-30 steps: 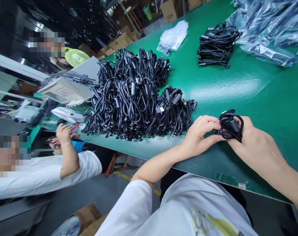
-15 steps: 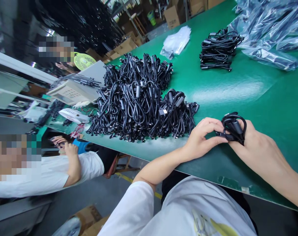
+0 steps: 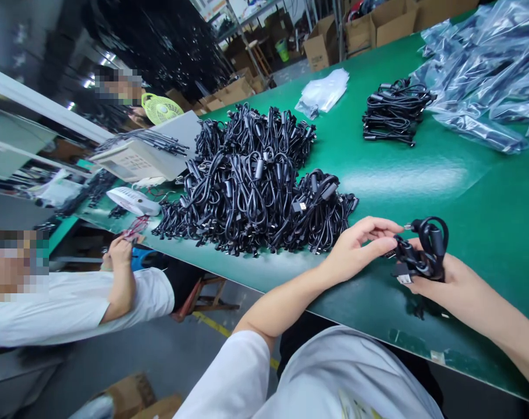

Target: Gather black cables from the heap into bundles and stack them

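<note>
Head view, and here's the coiled black USB cable [image 3: 423, 259], gripped in the curled fingers of the right hand [image 3: 450, 279] over the green workbench [image 3: 474, 198]! The left hand [image 3: 355, 253] sits half-open just beside it, and just past them lies a big heap of black cables [image 3: 255, 198].

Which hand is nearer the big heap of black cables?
The left hand is nearer, just beside the heap of black cables. The right hand is farther away, holding a coiled black cable.
</note>
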`<state>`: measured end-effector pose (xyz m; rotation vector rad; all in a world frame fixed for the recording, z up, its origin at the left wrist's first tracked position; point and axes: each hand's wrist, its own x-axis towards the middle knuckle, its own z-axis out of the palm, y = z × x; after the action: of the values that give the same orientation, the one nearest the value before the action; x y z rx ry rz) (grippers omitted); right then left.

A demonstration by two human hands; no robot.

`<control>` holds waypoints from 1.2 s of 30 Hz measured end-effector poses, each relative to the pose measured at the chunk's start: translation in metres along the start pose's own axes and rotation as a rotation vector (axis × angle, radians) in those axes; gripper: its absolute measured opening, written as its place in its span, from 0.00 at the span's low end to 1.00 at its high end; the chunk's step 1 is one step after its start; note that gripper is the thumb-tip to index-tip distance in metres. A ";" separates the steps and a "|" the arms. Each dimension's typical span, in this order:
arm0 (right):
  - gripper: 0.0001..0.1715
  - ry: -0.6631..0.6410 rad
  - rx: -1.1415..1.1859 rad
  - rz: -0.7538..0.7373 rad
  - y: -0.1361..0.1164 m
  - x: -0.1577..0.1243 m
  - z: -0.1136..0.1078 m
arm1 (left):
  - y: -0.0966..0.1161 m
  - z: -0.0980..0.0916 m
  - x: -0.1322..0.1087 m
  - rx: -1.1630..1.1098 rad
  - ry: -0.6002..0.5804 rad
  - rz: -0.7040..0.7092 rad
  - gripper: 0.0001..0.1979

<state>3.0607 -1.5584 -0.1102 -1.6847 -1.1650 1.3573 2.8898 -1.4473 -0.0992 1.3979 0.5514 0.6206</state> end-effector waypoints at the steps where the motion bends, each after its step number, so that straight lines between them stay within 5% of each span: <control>1: 0.29 0.019 -0.030 -0.038 0.000 0.000 0.001 | 0.001 0.000 0.000 -0.021 -0.034 -0.019 0.19; 5: 0.21 0.074 -0.162 -0.181 -0.003 -0.001 0.001 | 0.002 -0.002 -0.001 0.006 -0.111 -0.026 0.23; 16: 0.17 0.051 -0.153 -0.110 -0.002 0.001 0.002 | -0.003 0.000 -0.001 0.006 -0.043 -0.057 0.21; 27: 0.31 0.026 -0.180 -0.112 -0.009 0.002 0.001 | -0.002 0.003 0.001 0.028 0.015 -0.047 0.16; 31: 0.24 -0.033 -0.253 -0.094 -0.005 0.004 -0.001 | 0.007 0.000 0.002 0.095 0.050 -0.018 0.14; 36: 0.23 -0.006 -0.251 -0.115 0.004 0.010 -0.001 | 0.012 -0.010 0.002 0.146 -0.066 -0.051 0.19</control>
<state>3.0631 -1.5510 -0.1173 -1.7550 -1.4627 1.1852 2.8834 -1.4374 -0.0880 1.5313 0.5873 0.4994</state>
